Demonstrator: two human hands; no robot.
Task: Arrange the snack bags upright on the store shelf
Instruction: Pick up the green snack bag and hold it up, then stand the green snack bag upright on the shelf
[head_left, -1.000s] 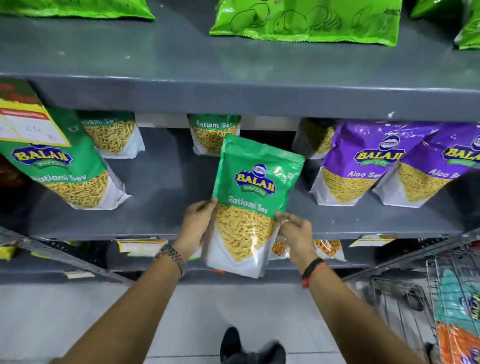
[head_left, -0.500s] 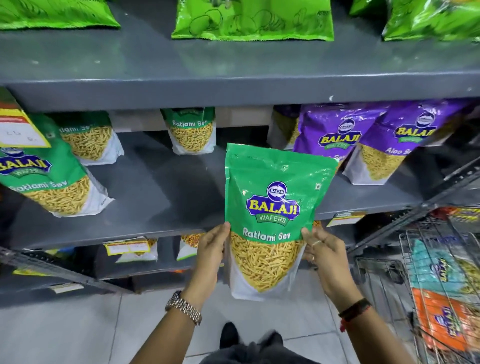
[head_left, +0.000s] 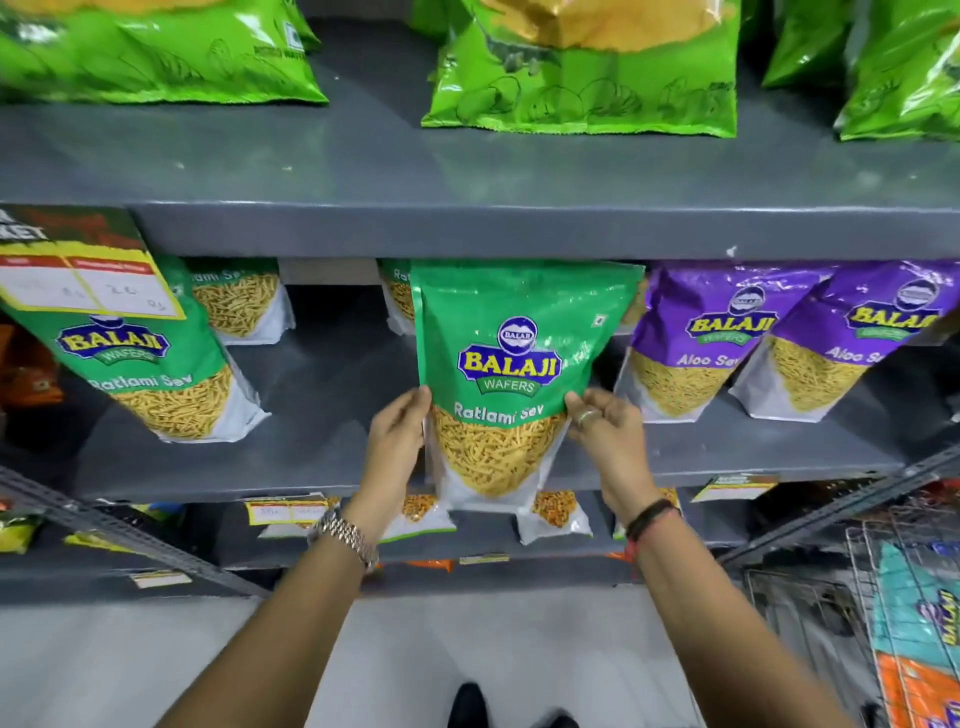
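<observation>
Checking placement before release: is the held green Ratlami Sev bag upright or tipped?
Upright: the green Ratlami Sev bag has logo level and top edge up, left hand and right hand gripping its sides.

the one head view looked forward and down from close in front of the middle shelf (head_left: 322, 457), with floor (head_left: 467, 639) showing below that shelf.

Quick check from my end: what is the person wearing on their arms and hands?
Both forearms are bare, no sleeves in view. The left hand has a silver metal link watch at its wrist. The right hand wears a ring on one finger, and a black band with a red thread circles its wrist.
</observation>
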